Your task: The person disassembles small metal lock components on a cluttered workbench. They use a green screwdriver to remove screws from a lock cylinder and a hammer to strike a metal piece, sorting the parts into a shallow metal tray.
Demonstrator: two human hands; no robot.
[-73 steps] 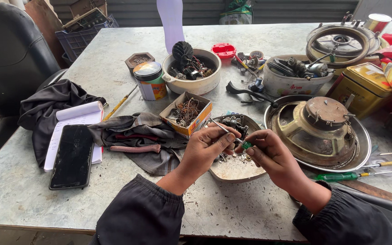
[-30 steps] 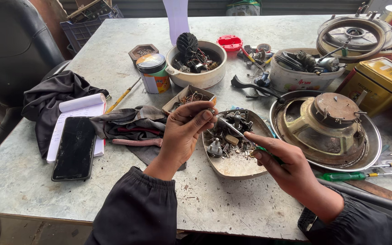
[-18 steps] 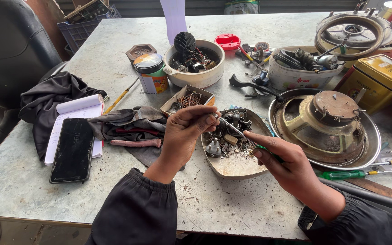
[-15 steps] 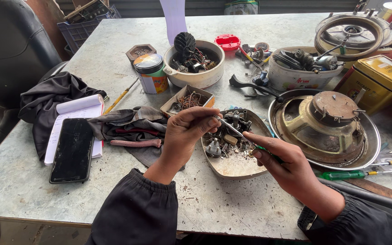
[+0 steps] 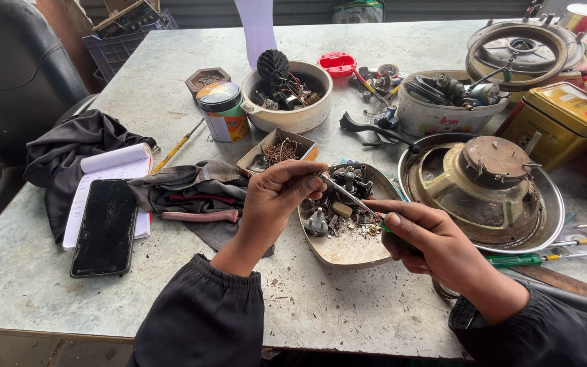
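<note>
My left hand (image 5: 276, 197) is pinched shut on a tiny part, too small to identify, right at the tip of a screwdriver (image 5: 349, 197). My right hand (image 5: 429, 238) grips that screwdriver by its green handle, its metal shaft pointing up and left to the pinched part. Both hands hover over a shallow oval dish (image 5: 348, 251) that holds small metal parts and pale dust. The dish rests on a grey metal table (image 5: 348, 319).
A speaker in a metal pan (image 5: 484, 183) sits to the right, with a green screwdriver (image 5: 538, 258) in front of it. Left of the dish lie a dark rag with pliers (image 5: 198, 216), a phone (image 5: 105, 228) on a notebook, a small cardboard box (image 5: 276, 151), a tin can (image 5: 222, 112) and bowls of parts (image 5: 287, 95).
My left hand rose from the dish to the small box area and stays pinched at the screwdriver tip; the right hand holds the screwdriver nearly still.
</note>
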